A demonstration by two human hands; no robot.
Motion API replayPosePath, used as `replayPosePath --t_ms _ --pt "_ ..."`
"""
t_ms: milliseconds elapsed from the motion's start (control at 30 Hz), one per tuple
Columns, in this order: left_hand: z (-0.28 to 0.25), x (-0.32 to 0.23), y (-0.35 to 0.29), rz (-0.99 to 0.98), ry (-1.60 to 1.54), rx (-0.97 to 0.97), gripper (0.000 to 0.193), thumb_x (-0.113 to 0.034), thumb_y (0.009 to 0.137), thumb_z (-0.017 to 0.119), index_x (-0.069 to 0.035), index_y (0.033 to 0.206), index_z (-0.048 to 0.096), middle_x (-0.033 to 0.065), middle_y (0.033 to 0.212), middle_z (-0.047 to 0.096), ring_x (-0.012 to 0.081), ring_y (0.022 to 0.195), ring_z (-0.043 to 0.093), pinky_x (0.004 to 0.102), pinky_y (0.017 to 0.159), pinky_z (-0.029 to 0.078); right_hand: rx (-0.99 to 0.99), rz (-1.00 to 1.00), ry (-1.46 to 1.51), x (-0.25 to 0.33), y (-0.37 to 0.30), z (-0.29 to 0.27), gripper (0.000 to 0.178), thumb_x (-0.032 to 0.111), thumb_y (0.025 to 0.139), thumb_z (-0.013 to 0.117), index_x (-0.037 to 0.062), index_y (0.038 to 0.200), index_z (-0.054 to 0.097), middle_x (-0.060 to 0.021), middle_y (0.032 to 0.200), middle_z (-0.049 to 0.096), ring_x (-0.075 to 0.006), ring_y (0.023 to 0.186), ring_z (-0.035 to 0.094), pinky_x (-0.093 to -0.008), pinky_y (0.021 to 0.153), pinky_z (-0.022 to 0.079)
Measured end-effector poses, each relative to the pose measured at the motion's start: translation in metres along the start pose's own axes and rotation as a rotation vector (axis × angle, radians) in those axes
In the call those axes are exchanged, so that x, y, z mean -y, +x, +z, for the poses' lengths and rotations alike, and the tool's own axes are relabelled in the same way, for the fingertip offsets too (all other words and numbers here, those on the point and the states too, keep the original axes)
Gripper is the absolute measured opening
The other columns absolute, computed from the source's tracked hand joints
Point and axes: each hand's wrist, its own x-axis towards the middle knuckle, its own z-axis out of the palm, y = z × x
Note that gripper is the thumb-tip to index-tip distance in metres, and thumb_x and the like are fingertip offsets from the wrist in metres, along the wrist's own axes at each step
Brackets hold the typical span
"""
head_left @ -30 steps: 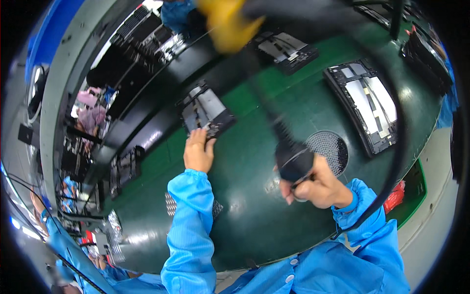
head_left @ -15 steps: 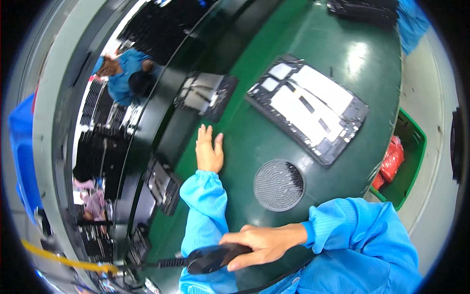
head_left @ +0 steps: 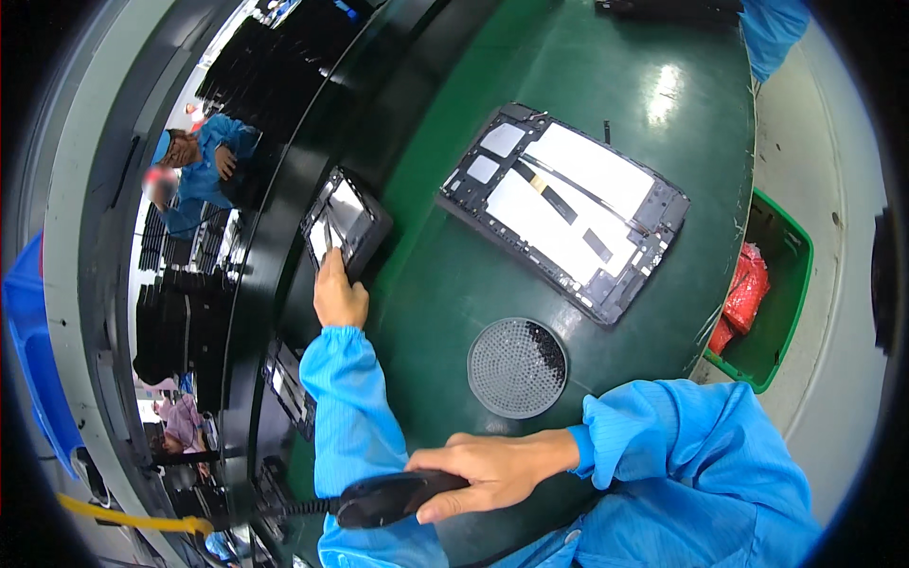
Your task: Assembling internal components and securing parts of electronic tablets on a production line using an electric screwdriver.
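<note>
My right hand (head_left: 497, 470) is wrapped round a black electric screwdriver (head_left: 402, 499), held sideways over my left sleeve. A ribbed cord end leads from the tool toward the left. At the belt side, my left hand (head_left: 341, 295) is closed on the near end of a small opened tablet (head_left: 355, 222), which looks tilted; the fingertips are partly hidden. A larger opened tablet (head_left: 568, 210) with white battery cells and black flex cables lies on the green table, right of my left hand. Between it and my right arm sits a round grey screw tray (head_left: 516, 369), dark screws gathered at its upper right.
Another opened unit (head_left: 289, 383) lies along the dark strip at left. A green bin (head_left: 781, 303) holding red bags stands beyond the right table edge. Dark stacked panels (head_left: 668, 8) and a blue sleeve (head_left: 775, 33) are at the far end. A yellow cable (head_left: 133, 516) runs at lower left.
My left hand has moved left from the table onto the small tablet, its fingers closing in. That tablet has shifted left and nearer. My right hand still holds the screwdriver; the view has shifted slightly.
</note>
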Motion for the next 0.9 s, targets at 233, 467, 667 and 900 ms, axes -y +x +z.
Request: replayPosePath --t_ms 233,467,667,900 --pt "-0.049 -0.012 -0.179 0.162 -0.125 -0.013 0.07 -0.002 0.06 0.062 -0.002 0.129 0.049 0.0202 0.134 0.049 0.035 0.127 0.044 0.0482 0.107 0.032 -0.1 0.035 -0.132 0.009 -0.002 -0.011 0.04 0.033 0.089 0.063 -0.0023 0.105 0.053 -0.0135 0.07 0.061 -0.0206 0.059 0.06 -0.0322 0.054 0.046" --pt "-0.104 -0.097 -0.299 -0.048 -0.141 0.033 0.064 -0.007 0.061 0.069 0.0 0.123 0.054 0.0185 0.129 0.053 0.0326 0.128 0.044 0.0506 0.106 0.031 -0.25 0.193 -0.06 0.013 0.01 -0.021 0.034 0.03 0.09 0.059 -0.0014 0.104 0.053 -0.0047 0.071 0.057 -0.0102 0.058 0.056 -0.0235 0.049 0.047" --pt "-0.128 -0.127 -0.346 -0.096 -0.299 -0.017 0.057 -0.017 0.066 0.077 -0.002 0.117 0.058 0.0163 0.129 0.054 0.0322 0.126 0.047 0.0489 0.103 0.034 -0.333 0.027 -0.341 0.013 0.019 -0.008 0.077 0.063 0.09 0.041 -0.008 0.121 0.045 -0.0046 0.066 0.053 -0.0101 0.051 0.052 -0.0218 0.048 0.043" --pt "-0.156 -0.039 -0.415 -0.865 -0.255 -0.131 0.019 -0.01 0.077 0.07 -0.001 0.093 0.068 0.0159 0.09 0.066 0.0337 0.077 0.063 0.04 0.068 0.05 -0.262 -0.048 -0.421 0.013 0.014 -0.012 0.076 0.061 0.093 0.036 -0.0061 0.128 0.038 -0.0039 0.065 0.047 -0.01 0.05 0.05 -0.023 0.046 0.044"
